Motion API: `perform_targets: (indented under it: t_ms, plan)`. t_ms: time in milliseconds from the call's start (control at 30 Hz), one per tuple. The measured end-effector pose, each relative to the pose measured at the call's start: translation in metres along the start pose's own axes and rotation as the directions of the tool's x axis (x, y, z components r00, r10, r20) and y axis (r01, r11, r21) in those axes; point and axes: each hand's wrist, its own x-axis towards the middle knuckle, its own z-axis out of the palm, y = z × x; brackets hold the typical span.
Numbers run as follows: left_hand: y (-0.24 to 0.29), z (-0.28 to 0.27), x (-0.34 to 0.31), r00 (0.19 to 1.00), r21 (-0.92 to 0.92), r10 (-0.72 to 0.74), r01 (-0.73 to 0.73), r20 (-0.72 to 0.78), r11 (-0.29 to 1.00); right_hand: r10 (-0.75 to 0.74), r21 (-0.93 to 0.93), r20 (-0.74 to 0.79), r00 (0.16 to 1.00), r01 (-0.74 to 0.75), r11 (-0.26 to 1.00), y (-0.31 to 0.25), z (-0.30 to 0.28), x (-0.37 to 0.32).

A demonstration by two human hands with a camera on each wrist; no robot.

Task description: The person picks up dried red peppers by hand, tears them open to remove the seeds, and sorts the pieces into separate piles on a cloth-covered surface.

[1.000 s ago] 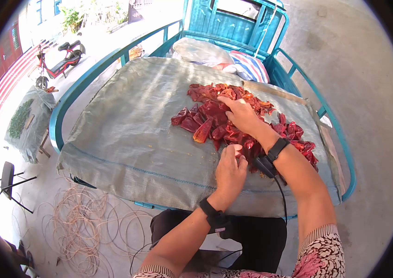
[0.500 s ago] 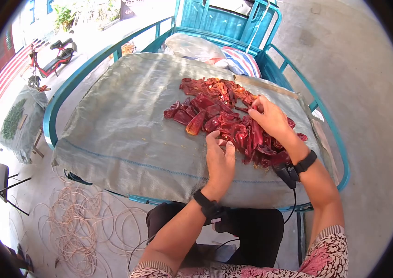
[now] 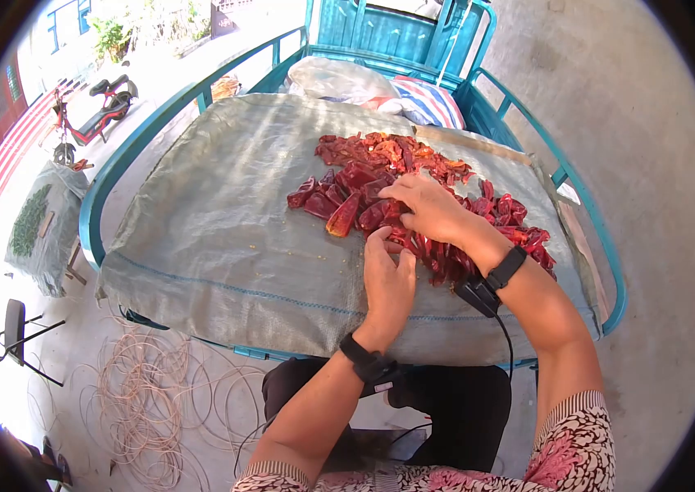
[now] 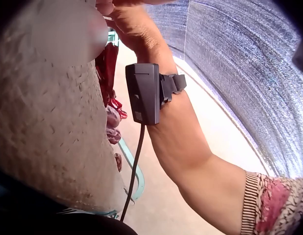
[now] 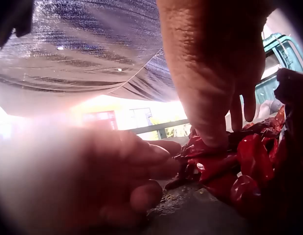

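Left hand: we see the left hand [image 3: 390, 283] at the near edge of the heap, thumb set apart from loosely bent fingers, with nothing seen in its hold.
Right hand: the right hand [image 3: 432, 207] reaches over from the right; its fingers stand apart and point down, tips touching the peppers, and we see no grip closed round one.
Red peppers: the red peppers [image 3: 448, 250] lie loosely heaped on the sheet, under and beside the right hand and out to the right.
Feel: we judge them light, wrinkled and leathery, slick on the skin, easy to bend but apt to tear.
Hold: we would pinch one near its thick end or across its middle, softly, as loose seeds may spill.
Pale-ended pepper: one pepper [image 3: 342, 216] with an orange-yellow end lies at the heap's left side, an easy one to pick out.
Sheet: the grey-green sheet [image 3: 200, 205] spreads under everything, small yellow specks on it.
Flatter red pieces: the shrivelled red pieces [image 3: 380, 149] lie in a band beyond the heap.
Cart: past them we see sacks [image 3: 343, 80] and the blue cart bed's panel [image 3: 380, 31].
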Motion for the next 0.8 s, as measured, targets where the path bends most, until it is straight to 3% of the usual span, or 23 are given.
perform_targets:
  t_ms: [67, 167, 267, 367, 400, 433, 500, 567, 667, 800]
  plan:
    - [-0.002, 0.000, 0.001, 1.000, -0.022, -0.023, 0.023, 0.013, 0.999, 0.063, -0.087, -0.046, 0.997, -0.067, 0.994, -0.004, -0.007, -0.001]
    - [-0.002, 0.000, 0.004, 0.997, -0.070, -0.067, 0.069, 0.030, 0.995, 0.192, 0.089, 0.030, 0.981, -0.194, 0.977, -0.016, -0.027, -0.012]
    - [0.003, -0.001, 0.004, 0.994, -0.149, -0.107, 0.108, 0.016, 0.983, 0.165, 0.155, -0.124, 0.979, -0.145, 0.977, -0.011, -0.019, -0.023]
    - [0.005, 0.000, 0.004, 0.988, -0.166, -0.156, 0.154, 0.004, 0.974, -0.050, 0.105, -0.230, 0.972, 0.076, 0.992, -0.005, -0.003, -0.024]
    - [0.005, -0.001, 0.005, 0.986, -0.146, -0.168, 0.166, 0.000, 0.975, -0.132, 0.102, -0.135, 0.982, 0.147, 0.984, 0.002, 0.002, -0.024]
    - [0.009, -0.002, 0.007, 0.984, -0.126, -0.178, 0.176, -0.002, 0.976, -0.170, 0.006, -0.072, 0.983, 0.170, 0.985, -0.002, 0.004, -0.028]
    - [0.022, -0.005, 0.006, 0.976, -0.175, -0.219, 0.219, 0.023, 0.960, -0.170, -0.052, -0.181, 0.969, 0.163, 0.985, -0.003, 0.014, -0.025]
    - [0.034, -0.009, 0.006, 0.962, -0.217, -0.269, 0.271, 0.041, 0.938, -0.124, -0.082, -0.279, 0.952, 0.105, 0.991, -0.005, 0.014, -0.030]
    - [0.028, -0.008, 0.007, 0.972, -0.226, -0.233, 0.236, 0.042, 0.945, -0.017, -0.015, -0.442, 0.897, 0.012, 1.000, -0.030, 0.001, -0.041]
    - [0.036, -0.006, 0.006, 0.987, -0.281, -0.149, 0.162, 0.066, 0.946, 0.125, 0.243, -0.446, 0.886, -0.015, 0.970, -0.060, -0.003, -0.058]
